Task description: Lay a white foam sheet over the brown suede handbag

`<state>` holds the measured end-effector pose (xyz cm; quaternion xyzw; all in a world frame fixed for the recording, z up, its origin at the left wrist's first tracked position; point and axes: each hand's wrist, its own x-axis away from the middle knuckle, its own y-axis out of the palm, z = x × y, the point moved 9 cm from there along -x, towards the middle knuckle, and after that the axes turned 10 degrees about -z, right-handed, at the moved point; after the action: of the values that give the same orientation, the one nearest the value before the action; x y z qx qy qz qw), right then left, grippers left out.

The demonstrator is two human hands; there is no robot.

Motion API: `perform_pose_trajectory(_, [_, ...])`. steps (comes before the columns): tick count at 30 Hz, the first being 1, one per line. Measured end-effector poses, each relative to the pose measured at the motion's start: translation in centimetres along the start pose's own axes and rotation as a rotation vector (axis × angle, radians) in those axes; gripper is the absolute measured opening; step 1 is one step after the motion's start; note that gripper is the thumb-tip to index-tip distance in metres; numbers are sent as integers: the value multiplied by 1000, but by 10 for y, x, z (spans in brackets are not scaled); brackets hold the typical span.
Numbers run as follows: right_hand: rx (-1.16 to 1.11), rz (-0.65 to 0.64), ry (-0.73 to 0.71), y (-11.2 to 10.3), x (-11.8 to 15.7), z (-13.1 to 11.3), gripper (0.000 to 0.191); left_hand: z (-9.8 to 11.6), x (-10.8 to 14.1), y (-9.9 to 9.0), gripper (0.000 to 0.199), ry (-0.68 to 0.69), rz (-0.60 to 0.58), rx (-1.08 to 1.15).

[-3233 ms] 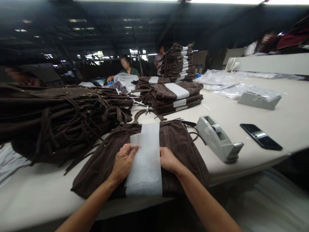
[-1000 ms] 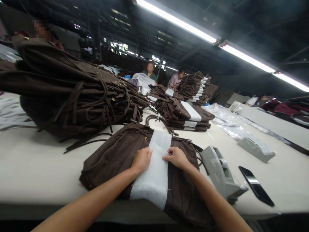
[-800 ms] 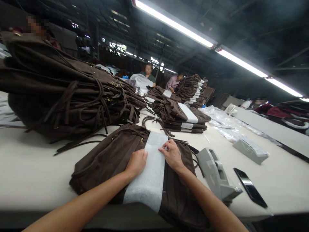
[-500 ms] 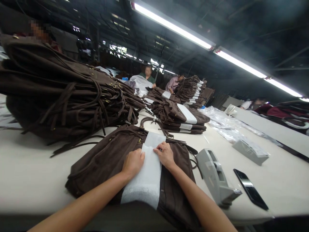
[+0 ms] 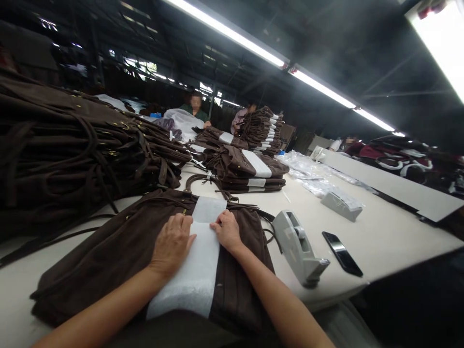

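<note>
A dark brown handbag (image 5: 119, 246) lies flat before me, its handles pointing away. Across its middle runs a white wrapping strip (image 5: 192, 275), with a crosswise edge near the top. My left hand (image 5: 172, 244) rests on the bag and the strip's left border, thumb apart from the fingers and nothing in its grasp. At the strip's right border, the fingertips of my right hand (image 5: 227, 229) are pinched together on the white strip. A grey tape dispenser (image 5: 299, 246) stands close to the bag's right side.
A tall pile of brown bags (image 5: 72, 145) stands on the left. Strip-wrapped bags (image 5: 250, 166) are stacked ahead. To the right lie a phone (image 5: 341, 253), a grey block (image 5: 340, 207) and clear plastic bags (image 5: 308, 169). Two people work beyond the table (image 5: 395, 232).
My left hand has gone from a closed grip on the strip to lying opened out at its left. My right hand stays at the right border. The view has swung right.
</note>
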<state>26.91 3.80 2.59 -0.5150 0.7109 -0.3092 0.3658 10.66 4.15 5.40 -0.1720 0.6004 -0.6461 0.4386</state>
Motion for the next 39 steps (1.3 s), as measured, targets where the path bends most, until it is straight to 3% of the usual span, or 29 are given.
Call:
perform_pose_trajectory(2, [-2, -5, -13, 1, 0, -1, 21, 14, 7, -2, 21, 207, 51, 58])
perform_pose_trajectory(4, [-5, -2, -27, 2, 1, -1, 21, 20, 12, 13, 31, 344, -66, 156])
perform_pose_trajectory(8, [22, 15, -47, 2, 1, -1, 22, 17, 17, 51, 56, 350, -465, 238])
perform_pose_trajectory(11, [51, 17, -66, 4, 0, -1, 22, 19, 19, 57, 65, 364, -621, 230])
perform_pose_trajectory(14, [60, 18, -48, 4, -1, -1, 21, 22, 16, 53, 65, 410, -644, 235])
perform_pose_trajectory(19, [125, -44, -18, -4, 15, -13, 7, 21, 15, 55, 58, 518, -553, 219])
perform_pose_trajectory(22, [82, -84, -129, -28, 40, -32, 41, 18, 10, 58, 51, 567, -473, 223])
perform_pose_trajectory(24, [-24, 4, -161, -65, 61, -34, 51, 16, 8, 61, 46, 597, -472, 233])
perform_pose_trajectory(26, [-103, 194, -109, -119, 86, -16, 42, 15, 7, 65, 44, 598, -515, 238])
perform_pose_trajectory(28, [-88, 396, 37, -175, 112, 24, 31, 12, 7, 69, 42, 567, -558, 240])
perform_pose_trajectory(30, [-11, 484, 279, -217, 135, 77, 24, 8, 5, 74, 42, 538, -584, 244])
perform_pose_trajectory(31, [-4, 467, 422, -229, 145, 106, 23, 6, 4, 77, 41, 528, -585, 251])
perform_pose_trajectory(33, [-132, 365, 657, -235, 162, 159, 16, 3, 2, 83, 39, 518, -573, 269])
perform_pose_trajectory(35, [-280, 245, 754, -225, 174, 189, 26, -1, -1, 90, 37, 507, -559, 284])
perform_pose_trajectory(39, [-465, 142, 749, -206, 185, 202, 37, -6, -4, 99, 37, 489, -557, 291])
